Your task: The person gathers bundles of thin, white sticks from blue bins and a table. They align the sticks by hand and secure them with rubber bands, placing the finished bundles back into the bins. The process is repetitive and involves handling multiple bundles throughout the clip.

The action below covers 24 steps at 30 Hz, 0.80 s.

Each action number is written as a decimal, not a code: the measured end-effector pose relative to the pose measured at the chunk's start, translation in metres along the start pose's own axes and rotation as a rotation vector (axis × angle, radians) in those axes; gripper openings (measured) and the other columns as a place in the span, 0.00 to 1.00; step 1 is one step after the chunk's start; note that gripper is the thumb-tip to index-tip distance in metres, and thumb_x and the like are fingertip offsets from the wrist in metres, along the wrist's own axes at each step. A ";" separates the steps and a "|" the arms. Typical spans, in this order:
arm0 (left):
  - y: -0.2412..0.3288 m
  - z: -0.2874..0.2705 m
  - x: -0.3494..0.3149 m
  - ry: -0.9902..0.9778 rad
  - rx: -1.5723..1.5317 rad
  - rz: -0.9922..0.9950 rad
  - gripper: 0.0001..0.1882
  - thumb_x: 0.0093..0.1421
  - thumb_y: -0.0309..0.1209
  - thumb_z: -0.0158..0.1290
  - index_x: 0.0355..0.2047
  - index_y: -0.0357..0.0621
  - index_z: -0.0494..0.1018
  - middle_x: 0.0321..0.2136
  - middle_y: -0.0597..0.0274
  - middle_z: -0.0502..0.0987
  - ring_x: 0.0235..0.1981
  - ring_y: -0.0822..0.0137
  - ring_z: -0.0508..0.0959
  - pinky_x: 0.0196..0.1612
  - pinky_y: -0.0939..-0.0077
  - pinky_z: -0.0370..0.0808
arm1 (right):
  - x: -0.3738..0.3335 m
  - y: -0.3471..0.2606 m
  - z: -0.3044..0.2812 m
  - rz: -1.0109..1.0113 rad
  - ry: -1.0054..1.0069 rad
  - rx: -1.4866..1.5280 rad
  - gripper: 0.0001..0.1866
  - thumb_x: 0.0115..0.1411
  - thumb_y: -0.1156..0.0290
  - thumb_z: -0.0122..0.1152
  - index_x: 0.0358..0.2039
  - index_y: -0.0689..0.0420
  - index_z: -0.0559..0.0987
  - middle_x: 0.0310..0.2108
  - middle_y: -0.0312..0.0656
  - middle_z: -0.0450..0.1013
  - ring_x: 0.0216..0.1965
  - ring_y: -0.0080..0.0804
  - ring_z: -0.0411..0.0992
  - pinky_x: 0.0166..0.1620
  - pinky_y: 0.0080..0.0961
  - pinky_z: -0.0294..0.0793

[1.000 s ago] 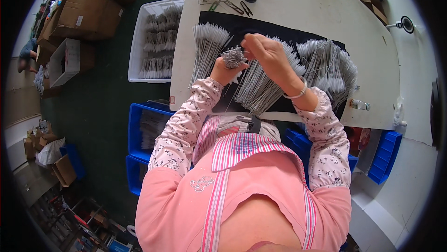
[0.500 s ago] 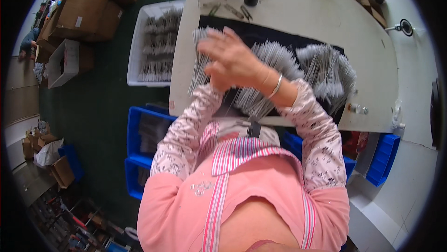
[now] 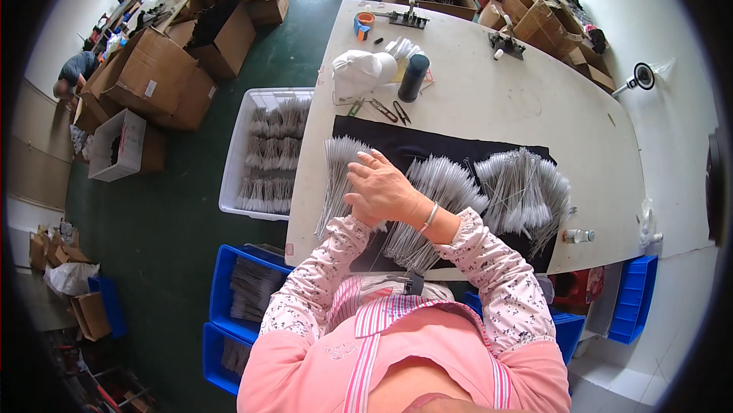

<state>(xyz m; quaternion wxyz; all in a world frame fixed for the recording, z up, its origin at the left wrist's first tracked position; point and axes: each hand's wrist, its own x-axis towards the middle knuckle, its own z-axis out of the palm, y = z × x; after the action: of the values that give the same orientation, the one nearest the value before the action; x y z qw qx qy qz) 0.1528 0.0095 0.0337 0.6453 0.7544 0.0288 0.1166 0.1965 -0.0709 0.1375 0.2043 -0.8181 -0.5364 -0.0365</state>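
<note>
Three bunches of thin wire brushes with pale, bristly ends lie on a black cloth (image 3: 458,140) on the table. My right hand (image 3: 384,188) reaches across to the left bunch (image 3: 340,172), its fingers stretched out over the brushes. Under it is my left hand (image 3: 366,217), close to the lower part of the same bunch; its fingers are hidden, so I cannot see what they hold. Right of my hands is the middle bunch (image 3: 439,199), and farther right lies the third bunch (image 3: 523,188).
A white crate (image 3: 229,161) with brushes stands left of the table (image 3: 565,123); blue bins (image 3: 221,283) sit below. Toward the back are a dark thread spool (image 3: 414,79), snips (image 3: 384,111) and orange tape (image 3: 365,22). A small bottle (image 3: 578,236) lies at right. Another person (image 3: 76,73) is far left.
The view has tilted up, showing more of the table's far end and the room. My right hand stays over the left bunch, its fingers now less blurred and lower across the brushes.
</note>
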 end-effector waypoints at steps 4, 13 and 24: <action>-0.006 -0.007 0.016 -0.013 0.007 -0.001 0.18 0.50 0.25 0.59 0.42 0.40 0.70 0.34 0.62 0.76 0.37 0.71 0.76 0.42 0.75 0.73 | 0.015 0.009 0.004 0.041 -0.033 -0.072 0.28 0.56 0.48 0.49 0.39 0.63 0.77 0.47 0.46 0.70 0.57 0.46 0.61 0.62 0.42 0.50; 0.007 0.002 -0.009 -0.051 0.034 -0.032 0.17 0.52 0.23 0.58 0.42 0.41 0.70 0.34 0.64 0.75 0.37 0.71 0.76 0.44 0.76 0.72 | -0.016 -0.012 -0.010 0.023 -0.063 -0.005 0.23 0.52 0.51 0.56 0.39 0.58 0.78 0.42 0.46 0.73 0.52 0.50 0.65 0.59 0.45 0.57; 0.062 -0.013 -0.020 -0.073 -0.292 0.028 0.11 0.49 0.22 0.61 0.33 0.42 0.72 0.27 0.69 0.74 0.29 0.79 0.73 0.33 0.82 0.72 | -0.066 0.020 0.006 0.583 0.723 1.084 0.17 0.61 0.60 0.54 0.35 0.64 0.77 0.33 0.39 0.74 0.34 0.23 0.73 0.38 0.19 0.73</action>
<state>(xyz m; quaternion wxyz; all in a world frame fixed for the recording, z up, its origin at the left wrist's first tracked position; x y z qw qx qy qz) 0.1236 0.0083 0.0939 0.7470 0.6567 -0.0225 0.1014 0.1853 -0.1328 0.1078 0.7486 -0.6483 -0.1372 0.0225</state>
